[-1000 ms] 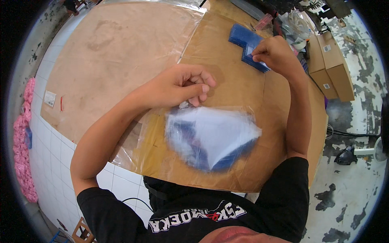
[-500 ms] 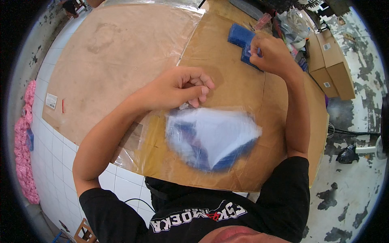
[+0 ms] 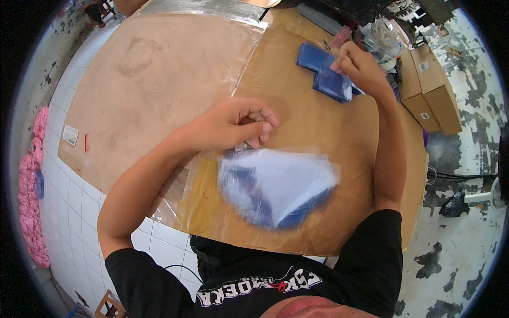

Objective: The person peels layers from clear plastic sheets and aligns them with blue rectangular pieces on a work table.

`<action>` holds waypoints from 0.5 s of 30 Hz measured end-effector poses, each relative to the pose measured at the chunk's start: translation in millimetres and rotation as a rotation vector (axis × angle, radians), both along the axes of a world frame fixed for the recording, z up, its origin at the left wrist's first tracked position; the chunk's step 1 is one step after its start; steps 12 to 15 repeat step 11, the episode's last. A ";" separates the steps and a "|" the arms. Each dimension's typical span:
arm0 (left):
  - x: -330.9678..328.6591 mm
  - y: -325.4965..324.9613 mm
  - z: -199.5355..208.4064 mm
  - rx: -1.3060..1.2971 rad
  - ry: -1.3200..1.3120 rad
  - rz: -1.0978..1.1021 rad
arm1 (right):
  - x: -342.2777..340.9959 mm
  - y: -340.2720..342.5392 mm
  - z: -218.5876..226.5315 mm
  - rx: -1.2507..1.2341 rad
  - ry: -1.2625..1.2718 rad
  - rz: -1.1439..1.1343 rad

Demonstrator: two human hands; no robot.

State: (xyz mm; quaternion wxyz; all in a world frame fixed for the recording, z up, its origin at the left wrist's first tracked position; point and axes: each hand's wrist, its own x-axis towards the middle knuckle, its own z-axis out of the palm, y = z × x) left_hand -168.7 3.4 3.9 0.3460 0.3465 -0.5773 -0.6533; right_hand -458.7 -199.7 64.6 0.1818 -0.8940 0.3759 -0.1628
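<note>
My right hand (image 3: 356,64) reaches to the far right, its fingers pinched at the edge of a stack of blue plastic sleeves (image 3: 331,84). A clear, pale edge of plastic shows below its fingers. My left hand (image 3: 253,123) rests over the middle of the table with its fingers curled in. Anything within those fingers is hidden. Just below it lies a blurred clear plastic packet (image 3: 289,183), white on top with dark blue showing at its sides and lower edge. A crumpled clear bit of it shows under the left fingers.
Brown cardboard (image 3: 297,114) covers the table, with a clear plastic sheet over its left part. A red-pink object (image 3: 341,36) lies beyond the blue stack. Cardboard boxes (image 3: 432,87) stand at the right. A pink bundle (image 3: 33,196) is on the tiled floor at left.
My right hand has shifted slightly up and right over the blue stack, and more of the stack with a pale edge now shows. My left hand stays nearly in place.
</note>
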 end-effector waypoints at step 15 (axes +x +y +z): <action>-5.2 -2.5 -2.3 0.038 -0.062 0.006 | -29.6 -29.7 -17.1 0.564 -0.433 -0.076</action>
